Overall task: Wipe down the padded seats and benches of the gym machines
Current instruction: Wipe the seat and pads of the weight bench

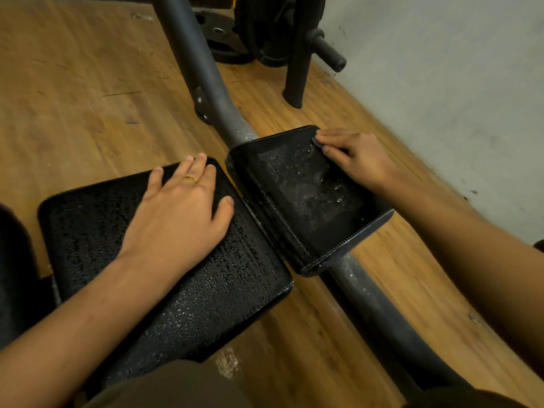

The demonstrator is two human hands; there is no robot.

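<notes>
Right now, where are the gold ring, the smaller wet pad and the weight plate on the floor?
gold ring [191, 179]: head view, top of the band.
smaller wet pad [297, 184]: head view, its droplet-covered middle.
weight plate [225, 48]: head view, flat face below its hole.

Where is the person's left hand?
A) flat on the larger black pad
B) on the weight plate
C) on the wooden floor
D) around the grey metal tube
A: the left hand lies flat, with fingers straight, on the larger black pad, which is wet with droplets.
</notes>
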